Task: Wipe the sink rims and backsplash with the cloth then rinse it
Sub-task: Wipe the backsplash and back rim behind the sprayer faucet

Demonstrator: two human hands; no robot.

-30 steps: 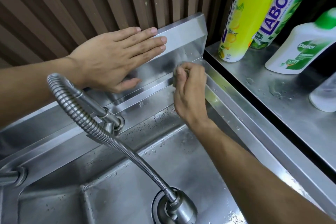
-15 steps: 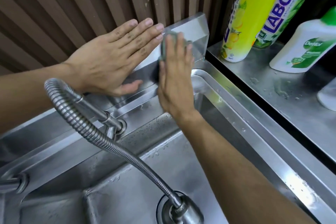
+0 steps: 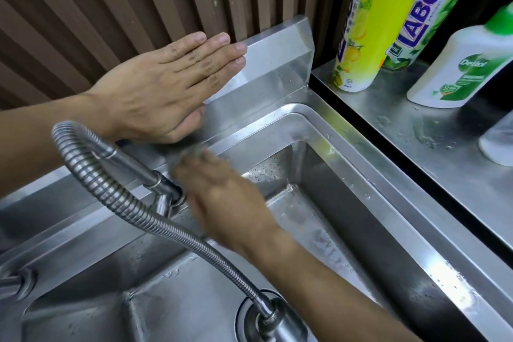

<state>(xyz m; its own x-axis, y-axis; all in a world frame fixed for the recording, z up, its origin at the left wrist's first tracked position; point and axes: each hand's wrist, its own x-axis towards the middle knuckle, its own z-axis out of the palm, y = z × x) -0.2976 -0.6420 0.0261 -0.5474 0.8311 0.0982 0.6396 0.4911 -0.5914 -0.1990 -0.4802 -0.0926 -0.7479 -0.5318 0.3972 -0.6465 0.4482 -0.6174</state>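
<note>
On the steel bench at the right we see a tall yellow spray can with lemons printed on it, a green-and-white can just behind it, and a white Dettol bottle with a green cap; what they hold we cannot tell. Water drops bead on the bench. The sink is brushed steel with a wet basin, and a ribbed coiled hose curves down to the spray head. Our left hand lies flat, fingers straight and together, on the smooth steel backsplash before a brown slatted wall. Our right hand is blurred at the far rim beside the tap base; its grip seems to press a grey cloth, barely visible, but we cannot tell how the fingers lie.
</note>
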